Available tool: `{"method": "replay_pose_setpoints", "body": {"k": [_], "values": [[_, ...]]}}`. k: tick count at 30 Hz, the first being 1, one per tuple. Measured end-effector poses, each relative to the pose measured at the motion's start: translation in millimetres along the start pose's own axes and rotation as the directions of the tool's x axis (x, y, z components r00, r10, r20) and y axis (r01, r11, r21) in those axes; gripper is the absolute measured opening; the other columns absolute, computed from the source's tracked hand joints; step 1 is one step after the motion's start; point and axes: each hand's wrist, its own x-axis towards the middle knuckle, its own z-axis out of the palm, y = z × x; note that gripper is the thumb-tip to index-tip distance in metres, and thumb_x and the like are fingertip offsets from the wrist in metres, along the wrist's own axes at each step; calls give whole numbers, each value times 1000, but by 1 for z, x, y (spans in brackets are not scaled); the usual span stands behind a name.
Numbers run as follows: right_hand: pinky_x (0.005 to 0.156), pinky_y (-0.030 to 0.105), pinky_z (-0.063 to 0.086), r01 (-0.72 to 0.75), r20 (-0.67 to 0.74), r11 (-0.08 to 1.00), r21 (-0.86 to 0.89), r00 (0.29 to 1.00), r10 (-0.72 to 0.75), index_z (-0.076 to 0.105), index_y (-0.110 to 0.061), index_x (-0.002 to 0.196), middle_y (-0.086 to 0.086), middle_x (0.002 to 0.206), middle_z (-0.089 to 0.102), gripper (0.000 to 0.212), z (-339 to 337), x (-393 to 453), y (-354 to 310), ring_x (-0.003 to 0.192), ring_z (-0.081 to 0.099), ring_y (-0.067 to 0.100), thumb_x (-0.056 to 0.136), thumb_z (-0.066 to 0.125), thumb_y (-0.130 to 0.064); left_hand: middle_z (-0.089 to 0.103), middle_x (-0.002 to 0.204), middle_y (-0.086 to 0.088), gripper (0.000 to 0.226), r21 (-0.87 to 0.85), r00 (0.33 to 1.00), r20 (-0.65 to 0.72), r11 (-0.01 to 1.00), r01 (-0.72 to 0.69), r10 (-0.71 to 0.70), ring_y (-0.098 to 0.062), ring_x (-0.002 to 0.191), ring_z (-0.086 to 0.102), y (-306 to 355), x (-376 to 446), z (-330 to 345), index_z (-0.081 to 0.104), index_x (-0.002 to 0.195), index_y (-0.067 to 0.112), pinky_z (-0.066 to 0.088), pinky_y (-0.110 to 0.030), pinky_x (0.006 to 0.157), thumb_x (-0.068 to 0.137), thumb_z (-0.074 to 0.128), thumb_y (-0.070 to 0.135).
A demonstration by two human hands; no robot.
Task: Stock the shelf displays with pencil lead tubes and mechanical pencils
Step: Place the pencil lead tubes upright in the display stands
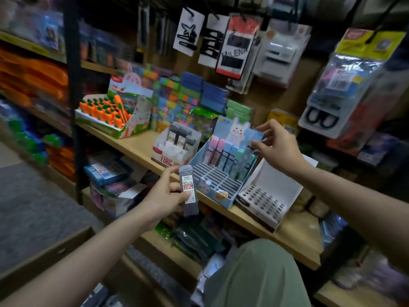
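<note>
Left hand (164, 192) wrapped around a grey lead tube (188, 191), thumb on the front, tube upright in front of the shelf edge (254, 220). White label on the tube reading "0.7" with a red band marked "100". Right hand (276, 147) raised at the blue rabbit display box (223, 173), thumb and forefinger pinching something small and dark at the top right corner of the backboard; too blurred to name. Pastel lead tubes (223, 155) in pink, blue and green standing in the back row of that box, front grid slots bare. Cartoon rabbit printed on the backboard. To the left, touching the blue box, a white display box (170, 155) with grey lead tubes (181, 137) upright in the rear, red "100" printed on the front. To the right, a white tray with round holes (263, 201), holes unfilled. Farther left on the same shelf, a carrot-shaped item display (106, 114) in orange and green. Hanging above, a hair-clip card (238, 49) reading "MILENA". Stacked coloured boxes (190, 96) behind the displays, lettering unreadable.
</note>
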Motion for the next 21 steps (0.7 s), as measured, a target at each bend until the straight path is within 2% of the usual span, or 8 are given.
{"method": "replay_pose_setpoints", "body": {"k": [4,6,9,13,17,21], "values": [[62,26,53,69,-11,984,-165,997,-71,55,-28,94,-10,79,61,30,14,19,-5,77,65,11,80,80,-22,75,98,-2,46,-18,999,-33,1000,20,-21,-19,97,70,-7,11,-8,43,118,32,59,-46,76,90,63,2],[64,30,54,85,17,972,-221,996,-84,55,-28,92,-13,75,59,31,26,26,-8,74,64,11,78,82,-25,74,99,-4,43,-30,999,-45,999,17,-18,-21,97,70,-8,15,-10,45,113,32,59,-40,70,89,63,2],[69,36,55,76,69,953,-293,996,-59,58,-25,96,-5,80,64,28,44,34,-8,80,65,18,79,81,-25,74,99,-5,42,-55,999,-43,998,21,-24,-19,93,71,-10,20,-14,46,109,34,58,-35,64,89,63,0],[75,42,56,79,129,932,-354,991,-36,59,-19,106,5,94,69,30,63,36,-1,88,65,24,82,76,-23,75,95,-3,43,-69,999,-46,997,23,-26,-16,88,73,-14,25,-19,46,107,36,58,-35,63,89,63,0],[75,42,55,51,93,941,-336,995,-20,58,-20,110,8,95,69,29,74,34,5,89,64,26,85,73,-23,75,94,-2,41,-69,997,-80,998,13,-18,-17,88,73,-16,30,-24,46,108,33,60,-40,67,89,63,1],[78,44,55,14,113,958,-287,993,20,58,-19,110,8,97,69,29,75,37,5,90,65,26,86,73,-26,75,96,-2,40,-80,995,-100,997,12,-20,-18,90,72,-16,32,-24,45,106,34,58,-35,64,89,63,1]]}}
